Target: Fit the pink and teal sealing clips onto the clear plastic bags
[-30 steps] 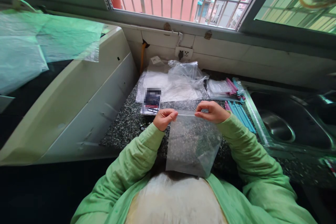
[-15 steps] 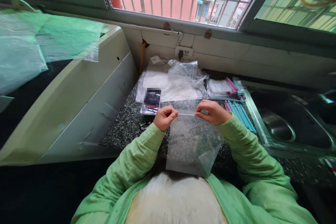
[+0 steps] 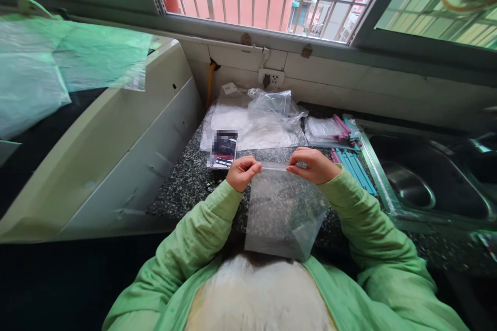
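A clear frosted plastic bag hangs between my hands in front of my body, with its top edge stretched from one hand to the other. My left hand pinches the upper left corner between thumb and fingers. At the upper right corner my right hand pinches the same edge, its fingers curled. The bag's lower right corner looks folded over. Through the plastic the speckled countertop shows. Just beyond my left hand lies a small dark printed card or packet, partly blurred out.
Clear plastic bags lie spread at the back of the counter. To their right are more bags and pink and blue sealing strips. A sink is at the right, a large pale appliance at the left. Behind is a wall socket.
Almost nothing differs. Both hands keep their pinch on the bag's top edge, and the view has shifted very slightly.
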Demonstrator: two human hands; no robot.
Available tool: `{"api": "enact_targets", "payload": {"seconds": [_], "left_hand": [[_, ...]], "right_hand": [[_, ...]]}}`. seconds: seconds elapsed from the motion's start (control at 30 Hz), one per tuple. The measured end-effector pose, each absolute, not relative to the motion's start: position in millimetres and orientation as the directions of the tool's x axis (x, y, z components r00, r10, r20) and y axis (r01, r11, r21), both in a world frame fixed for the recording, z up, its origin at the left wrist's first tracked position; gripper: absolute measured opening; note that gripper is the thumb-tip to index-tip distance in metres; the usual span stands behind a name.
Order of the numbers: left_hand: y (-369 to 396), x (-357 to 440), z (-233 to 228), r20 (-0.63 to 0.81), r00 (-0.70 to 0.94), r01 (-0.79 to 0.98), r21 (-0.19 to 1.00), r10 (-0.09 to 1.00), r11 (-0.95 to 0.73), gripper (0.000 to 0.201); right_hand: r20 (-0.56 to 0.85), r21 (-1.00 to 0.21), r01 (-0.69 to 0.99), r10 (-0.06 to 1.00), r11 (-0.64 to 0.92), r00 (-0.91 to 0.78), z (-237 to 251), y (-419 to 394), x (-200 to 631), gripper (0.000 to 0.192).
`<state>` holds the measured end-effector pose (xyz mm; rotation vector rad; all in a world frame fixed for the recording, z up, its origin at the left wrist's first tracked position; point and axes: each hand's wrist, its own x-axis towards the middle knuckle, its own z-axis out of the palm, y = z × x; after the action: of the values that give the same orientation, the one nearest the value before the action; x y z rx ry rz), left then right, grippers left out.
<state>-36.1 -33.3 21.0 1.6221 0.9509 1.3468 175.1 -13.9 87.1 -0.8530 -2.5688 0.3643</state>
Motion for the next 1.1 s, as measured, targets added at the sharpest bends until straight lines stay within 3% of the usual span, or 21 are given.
{"api": "enact_targets", "payload": {"seconds": [0.23, 0.6, 0.83, 1.1], "left_hand": [[-16.7, -23.3, 36.5, 0.230, 0.237, -0.023, 0.973, 0.944, -0.231, 0.042], [-9.7, -15.6, 30.9, 0.302, 0.280, -0.046, 0.952, 0.911, -0.301, 0.038], [-13.9, -13.8, 28.4, 0.273, 0.285, -0.029, 0.961, 0.919, -0.277, 0.035], [-15.3, -13.7, 28.6, 0.359, 0.236, 0.007, 0.929, 0.903, -0.371, 0.033]], "right_hand": [[0.339, -0.348, 0.547, 0.647, 0.761, -0.683, 98.2, -12.4, 185.1, 0.019], [0.288, -0.289, 0.596, 0.662, 0.749, -0.692, 97.5, -8.0, 190.8, 0.016], [0.230, -0.295, 0.611, 0.675, 0.735, -0.701, 95.0, -7.9, 189.7, 0.015], [0.217, -0.306, 0.599, 0.667, 0.740, -0.713, 96.2, -8.7, 189.2, 0.018]]}}
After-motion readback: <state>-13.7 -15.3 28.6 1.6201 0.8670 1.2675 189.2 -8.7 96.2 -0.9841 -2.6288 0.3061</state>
